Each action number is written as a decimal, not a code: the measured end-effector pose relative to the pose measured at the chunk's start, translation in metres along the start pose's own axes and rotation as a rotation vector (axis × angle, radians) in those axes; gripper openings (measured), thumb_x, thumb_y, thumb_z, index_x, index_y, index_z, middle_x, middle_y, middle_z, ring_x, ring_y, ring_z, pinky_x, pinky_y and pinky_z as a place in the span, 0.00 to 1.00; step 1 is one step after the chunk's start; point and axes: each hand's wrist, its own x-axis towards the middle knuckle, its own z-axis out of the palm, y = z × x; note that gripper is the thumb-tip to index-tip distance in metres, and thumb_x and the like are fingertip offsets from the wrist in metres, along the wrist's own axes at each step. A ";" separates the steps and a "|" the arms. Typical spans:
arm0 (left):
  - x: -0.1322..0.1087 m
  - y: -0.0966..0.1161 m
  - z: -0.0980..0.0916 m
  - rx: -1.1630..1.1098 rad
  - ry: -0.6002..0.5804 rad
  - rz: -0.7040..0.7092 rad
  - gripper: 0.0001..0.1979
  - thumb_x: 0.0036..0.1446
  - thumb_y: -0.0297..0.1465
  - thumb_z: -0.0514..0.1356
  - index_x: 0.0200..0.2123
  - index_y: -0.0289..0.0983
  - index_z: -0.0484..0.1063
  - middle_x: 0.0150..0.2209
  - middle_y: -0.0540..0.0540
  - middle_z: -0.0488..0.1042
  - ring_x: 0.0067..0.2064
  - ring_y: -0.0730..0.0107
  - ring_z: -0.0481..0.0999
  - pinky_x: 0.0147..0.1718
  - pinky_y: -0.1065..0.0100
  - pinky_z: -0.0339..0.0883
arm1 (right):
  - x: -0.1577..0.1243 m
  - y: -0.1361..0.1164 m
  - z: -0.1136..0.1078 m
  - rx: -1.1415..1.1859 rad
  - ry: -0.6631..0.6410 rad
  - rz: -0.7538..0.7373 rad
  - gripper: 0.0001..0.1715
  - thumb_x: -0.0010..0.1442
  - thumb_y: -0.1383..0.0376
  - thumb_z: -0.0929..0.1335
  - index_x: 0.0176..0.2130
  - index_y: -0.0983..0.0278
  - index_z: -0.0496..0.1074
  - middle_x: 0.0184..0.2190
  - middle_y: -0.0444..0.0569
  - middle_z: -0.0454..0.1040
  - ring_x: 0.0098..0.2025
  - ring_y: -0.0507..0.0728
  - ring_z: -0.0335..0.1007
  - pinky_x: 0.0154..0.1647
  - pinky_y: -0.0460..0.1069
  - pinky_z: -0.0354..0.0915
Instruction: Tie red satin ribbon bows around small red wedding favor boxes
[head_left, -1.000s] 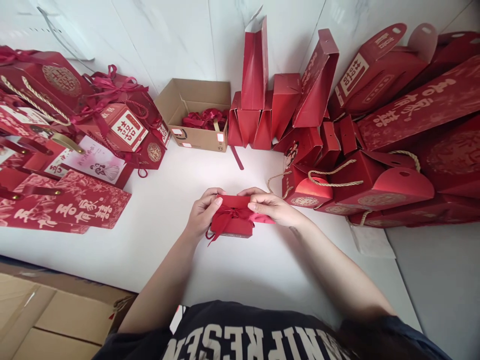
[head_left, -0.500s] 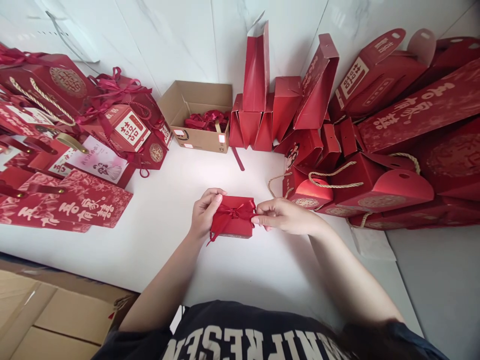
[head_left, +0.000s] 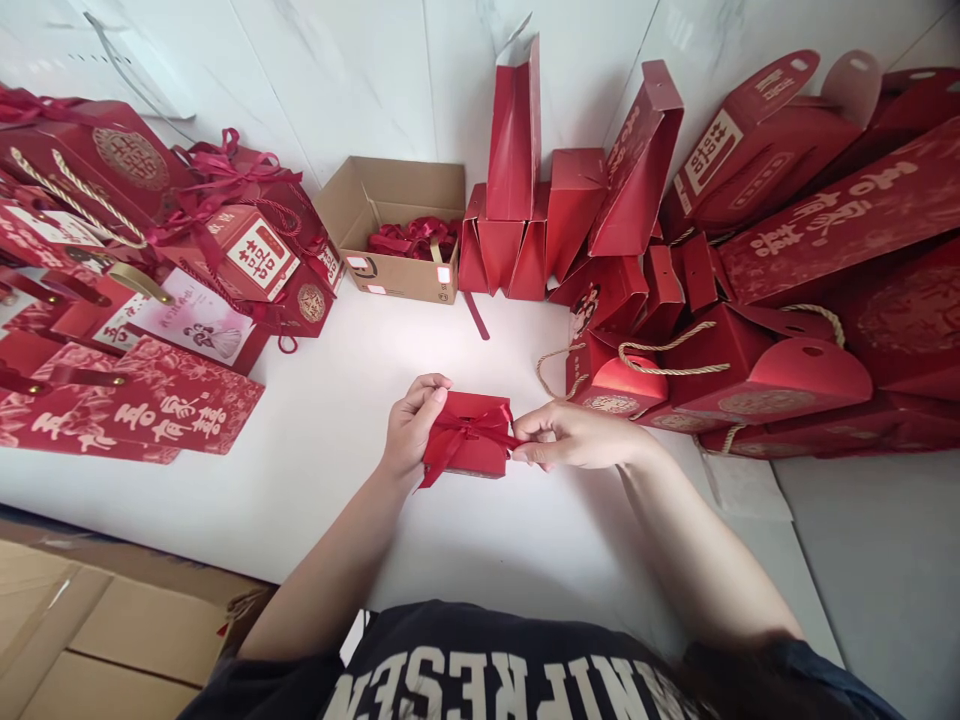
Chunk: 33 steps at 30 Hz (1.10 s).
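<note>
A small red gift box [head_left: 480,461] lies in the middle of the white table, wrapped with a red satin ribbon [head_left: 474,428] gathered at its centre. My left hand [head_left: 414,425] is closed round the box's left side, the thumb on top by the ribbon. A ribbon tail hangs off the box's lower left corner, below that hand. At the right side, my right hand [head_left: 568,436] pinches the ribbon's other end between thumb and fingers, stretched out from the box.
Behind stands a cardboard box [head_left: 409,281] holding red ribbons. A loose ribbon strip [head_left: 477,316] lies near it. Red cartons [head_left: 506,150] are stacked at the back, with rope-handled boxes [head_left: 757,365] on the right. Red gift bags [head_left: 180,400] and bow-tied boxes [head_left: 259,258] fill the left.
My right hand has shifted slightly right, drawing the ribbon end out from the box. The ribbon at the centre looks tighter and flatter. My left hand keeps its hold.
</note>
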 end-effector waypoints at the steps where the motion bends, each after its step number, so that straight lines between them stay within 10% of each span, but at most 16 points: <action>1: 0.000 0.000 0.001 -0.013 -0.003 -0.007 0.21 0.57 0.35 0.63 0.17 0.33 0.63 0.46 0.45 0.65 0.37 0.73 0.65 0.32 0.73 0.64 | -0.001 0.000 -0.001 -0.011 -0.001 0.000 0.17 0.63 0.54 0.66 0.31 0.64 0.68 0.24 0.42 0.67 0.27 0.51 0.64 0.30 0.46 0.57; 14: 0.002 0.003 -0.006 -0.058 -0.161 -0.071 0.21 0.60 0.42 0.58 0.21 0.34 0.67 0.41 0.44 0.69 0.33 0.71 0.68 0.31 0.69 0.65 | -0.014 -0.001 -0.007 -0.202 -0.005 0.081 0.11 0.58 0.58 0.68 0.32 0.63 0.70 0.28 0.44 0.73 0.28 0.52 0.64 0.28 0.46 0.54; 24: -0.004 0.025 -0.007 0.531 -0.221 0.161 0.07 0.57 0.36 0.63 0.35 0.40 0.72 0.51 0.44 0.69 0.54 0.59 0.69 0.51 0.60 0.65 | 0.000 -0.008 0.000 -0.141 0.534 -0.060 0.16 0.68 0.57 0.59 0.46 0.58 0.72 0.47 0.49 0.73 0.48 0.58 0.69 0.48 0.53 0.62; 33: -0.008 0.025 -0.003 0.676 -0.291 0.138 0.04 0.55 0.34 0.64 0.31 0.41 0.75 0.53 0.45 0.68 0.54 0.57 0.71 0.52 0.58 0.66 | 0.020 0.003 0.007 0.180 0.344 -0.179 0.17 0.63 0.51 0.67 0.34 0.61 0.74 0.60 0.50 0.63 0.60 0.61 0.61 0.55 0.54 0.62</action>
